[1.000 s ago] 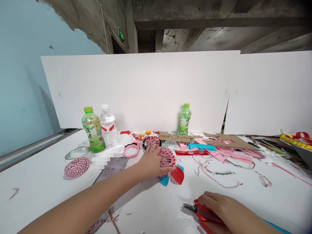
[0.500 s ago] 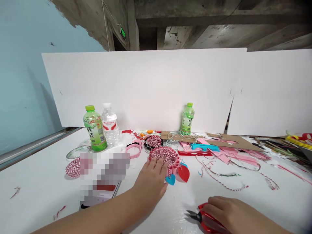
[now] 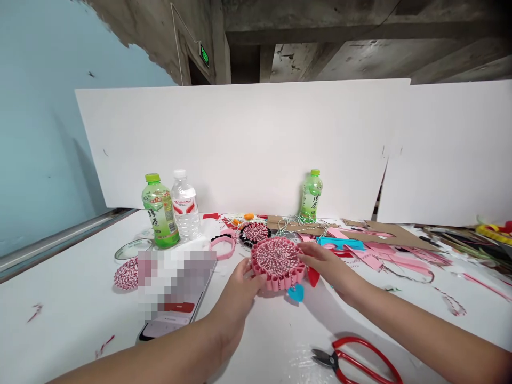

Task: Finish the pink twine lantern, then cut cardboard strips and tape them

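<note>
A round pink rosette, pleated around its edge and covered with coiled red-and-white twine, is between my two hands. My left hand grips its left side, thumb at the front. At the right rim, the fingers of my right hand are closed on the edge. A blue heart and a red heart hang below the rosette. Red-handled scissors lie on the table near me, apart from both hands.
Left of my hands are a phone, a twine coil, a tape roll, a green tea bottle and a water bottle. Behind stand a black-edged rosette and another tea bottle. Pink scraps lie right.
My right hand has let go of the scissors and moved up and left to the rosette. My left hand has shifted from its top to its left side. The rosette looks slightly raised.
</note>
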The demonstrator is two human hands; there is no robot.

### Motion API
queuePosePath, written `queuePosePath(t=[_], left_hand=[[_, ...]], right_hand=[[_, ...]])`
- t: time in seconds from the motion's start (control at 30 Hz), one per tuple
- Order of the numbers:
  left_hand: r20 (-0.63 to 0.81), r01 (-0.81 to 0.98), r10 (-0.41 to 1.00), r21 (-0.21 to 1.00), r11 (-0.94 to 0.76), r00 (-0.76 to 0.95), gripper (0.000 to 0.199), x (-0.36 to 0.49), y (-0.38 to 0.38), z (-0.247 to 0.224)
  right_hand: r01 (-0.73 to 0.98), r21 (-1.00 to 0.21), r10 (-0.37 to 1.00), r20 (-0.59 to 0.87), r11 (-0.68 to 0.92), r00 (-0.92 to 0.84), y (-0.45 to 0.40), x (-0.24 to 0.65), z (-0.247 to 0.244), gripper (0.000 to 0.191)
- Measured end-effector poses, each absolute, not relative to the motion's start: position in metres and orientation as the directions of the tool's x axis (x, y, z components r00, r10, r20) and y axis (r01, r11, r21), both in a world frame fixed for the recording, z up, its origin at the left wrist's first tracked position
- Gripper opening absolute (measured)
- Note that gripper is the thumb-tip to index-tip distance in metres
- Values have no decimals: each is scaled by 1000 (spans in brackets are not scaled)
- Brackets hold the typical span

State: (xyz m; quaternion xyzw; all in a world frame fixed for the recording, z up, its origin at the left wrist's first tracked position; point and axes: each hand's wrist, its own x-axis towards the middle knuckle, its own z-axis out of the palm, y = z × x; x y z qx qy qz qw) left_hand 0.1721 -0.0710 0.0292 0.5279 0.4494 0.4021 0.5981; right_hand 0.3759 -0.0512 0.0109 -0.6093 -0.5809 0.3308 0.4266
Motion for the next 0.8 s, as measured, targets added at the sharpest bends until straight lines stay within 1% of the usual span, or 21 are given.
queuePosePath(t=[0.1, 0.13, 0.17, 0.3, 0.37, 0.43, 0.5, 0.57, 0.63, 0.73, 0.77, 0.8], left_hand=[[-79, -184, 957, 974, 134, 279, 61, 170, -76, 26], [-63, -230, 952, 964, 137, 301, 61, 169, -77, 24], [-47, -269, 942, 953, 142, 332, 57, 168, -78, 23], [3, -364, 883, 912, 191, 470, 28, 167, -84, 21], [29, -433, 859, 872, 229, 511, 24, 168, -87, 20], [64, -514, 836, 814, 272, 545, 28, 169, -90, 21], [94, -522, 797, 800, 296, 596, 35, 168, -93, 22], [94, -468, 768, 838, 283, 633, 45, 165, -94, 24], [81, -417, 769, 873, 252, 634, 50, 161, -94, 25], [75, -406, 777, 881, 241, 625, 43, 158, -92, 27], [77, -405, 773, 882, 242, 630, 40, 158, -92, 27], [78, -405, 771, 882, 242, 632, 38, 158, -91, 27]], right_hand=[[333, -941, 976, 123, 58, 180, -74, 379, 18, 33], [312, -947, 972, 140, 75, 191, -82, 381, 21, 35], [295, -951, 967, 159, 96, 199, -90, 382, 24, 38], [283, -939, 942, 258, 193, 213, -119, 382, 26, 48], [320, -911, 922, 333, 261, 195, -129, 382, 21, 51], [384, -863, 892, 418, 329, 174, -136, 382, 15, 52], [456, -812, 863, 479, 364, 164, -141, 380, 12, 53], [513, -766, 842, 520, 386, 143, -143, 378, 13, 54], [547, -741, 837, 532, 389, 126, -145, 377, 16, 50], [602, -707, 835, 538, 370, 119, -147, 380, 24, 40], [644, -672, 815, 565, 365, 127, -148, 382, 27, 38], [702, -607, 776, 618, 373, 122, -149, 385, 30, 36]])
